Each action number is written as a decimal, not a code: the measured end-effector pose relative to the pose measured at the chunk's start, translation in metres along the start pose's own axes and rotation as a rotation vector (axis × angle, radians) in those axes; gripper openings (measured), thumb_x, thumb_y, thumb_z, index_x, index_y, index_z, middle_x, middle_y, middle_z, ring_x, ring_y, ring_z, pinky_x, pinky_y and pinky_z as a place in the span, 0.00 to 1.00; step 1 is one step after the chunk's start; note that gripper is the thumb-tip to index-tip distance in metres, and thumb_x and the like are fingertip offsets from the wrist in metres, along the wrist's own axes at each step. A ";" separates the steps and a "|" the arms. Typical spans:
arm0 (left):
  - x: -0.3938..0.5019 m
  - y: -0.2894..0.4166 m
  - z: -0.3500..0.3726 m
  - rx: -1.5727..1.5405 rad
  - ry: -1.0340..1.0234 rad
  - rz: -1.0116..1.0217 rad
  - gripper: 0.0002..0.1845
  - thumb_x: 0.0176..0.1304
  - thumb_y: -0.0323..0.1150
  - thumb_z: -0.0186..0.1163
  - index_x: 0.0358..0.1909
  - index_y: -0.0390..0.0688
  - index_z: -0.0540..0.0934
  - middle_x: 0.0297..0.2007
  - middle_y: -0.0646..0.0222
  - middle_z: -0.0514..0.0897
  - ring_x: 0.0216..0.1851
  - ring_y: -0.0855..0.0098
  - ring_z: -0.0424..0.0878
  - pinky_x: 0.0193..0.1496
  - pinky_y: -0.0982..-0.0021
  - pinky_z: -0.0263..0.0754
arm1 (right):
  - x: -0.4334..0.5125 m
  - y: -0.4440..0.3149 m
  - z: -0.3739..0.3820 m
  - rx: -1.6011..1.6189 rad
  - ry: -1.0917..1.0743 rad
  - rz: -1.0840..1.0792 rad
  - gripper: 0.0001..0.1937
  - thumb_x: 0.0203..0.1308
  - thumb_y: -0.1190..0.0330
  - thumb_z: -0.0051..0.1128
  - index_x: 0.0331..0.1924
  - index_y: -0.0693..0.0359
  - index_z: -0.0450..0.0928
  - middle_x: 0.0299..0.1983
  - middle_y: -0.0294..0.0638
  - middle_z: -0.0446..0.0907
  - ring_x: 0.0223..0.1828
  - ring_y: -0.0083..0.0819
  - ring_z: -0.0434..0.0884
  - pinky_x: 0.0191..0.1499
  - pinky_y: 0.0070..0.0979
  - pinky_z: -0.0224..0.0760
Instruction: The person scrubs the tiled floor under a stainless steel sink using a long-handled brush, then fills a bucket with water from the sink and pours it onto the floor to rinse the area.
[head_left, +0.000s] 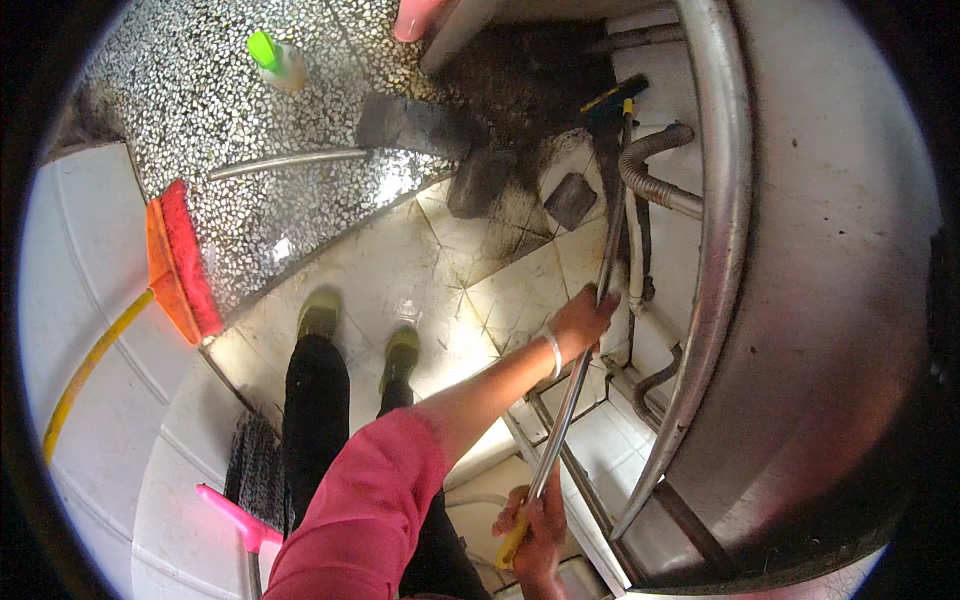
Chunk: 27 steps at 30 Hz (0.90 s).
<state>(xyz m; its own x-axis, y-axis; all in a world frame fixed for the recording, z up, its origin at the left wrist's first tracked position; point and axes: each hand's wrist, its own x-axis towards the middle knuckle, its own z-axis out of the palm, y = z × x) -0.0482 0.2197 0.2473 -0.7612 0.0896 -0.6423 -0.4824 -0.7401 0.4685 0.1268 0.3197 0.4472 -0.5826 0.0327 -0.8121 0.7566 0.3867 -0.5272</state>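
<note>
My left hand (589, 322), with a white band at the wrist, is closed around the middle of a long metal pole (559, 431). Lower down, my right hand (536, 517) holds the yellow grip (513, 541) at the pole's near end. The pole slants away from me beneath the rounded metal edge of a counter or sink. At its far end, a yellow joint meets a dark brush or scrubber head (611, 101) with a yellow strip. That head lies by the wall, beside a corrugated drain hose (652, 169); its underside is hidden.
The metal rim (724, 225) curves along the right. A dark, wet patch (525, 67) covers the far floor. On the terrazzo (322, 195) stands a green-topped bottle (281, 66). At left are an orange broom head (169, 262), a pink squeegee (244, 517) and black bristles (255, 465).
</note>
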 end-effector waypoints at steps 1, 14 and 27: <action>0.013 0.003 -0.004 -0.209 -0.036 0.009 0.21 0.72 0.51 0.48 0.41 0.40 0.67 0.22 0.69 0.74 0.17 0.73 0.71 0.20 0.68 0.66 | 0.001 0.002 -0.006 0.267 -0.131 0.122 0.33 0.72 0.59 0.47 0.75 0.50 0.46 0.25 0.34 0.68 0.15 0.18 0.64 0.14 0.19 0.57; 0.061 -0.018 -0.028 0.453 0.321 0.115 0.20 0.74 0.46 0.41 0.48 0.37 0.65 0.36 0.39 0.83 0.45 0.41 0.81 0.45 0.47 0.74 | 0.115 0.026 0.023 -0.103 0.017 -0.143 0.28 0.75 0.67 0.40 0.75 0.50 0.49 0.19 0.28 0.61 0.11 0.15 0.57 0.11 0.14 0.52; -0.021 -0.057 -0.016 0.603 0.222 0.021 0.18 0.72 0.42 0.45 0.47 0.34 0.63 0.31 0.41 0.83 0.37 0.41 0.82 0.42 0.47 0.75 | 0.037 0.033 -0.007 -0.108 0.030 0.176 0.35 0.71 0.70 0.43 0.76 0.47 0.39 0.19 0.27 0.60 0.12 0.15 0.57 0.11 0.16 0.53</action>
<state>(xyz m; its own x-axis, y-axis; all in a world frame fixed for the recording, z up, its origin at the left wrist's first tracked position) 0.0026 0.2492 0.2241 -0.6967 -0.1088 -0.7091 -0.6763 -0.2300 0.6998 0.1281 0.3404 0.4018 -0.4537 0.1357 -0.8808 0.8123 0.4694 -0.3461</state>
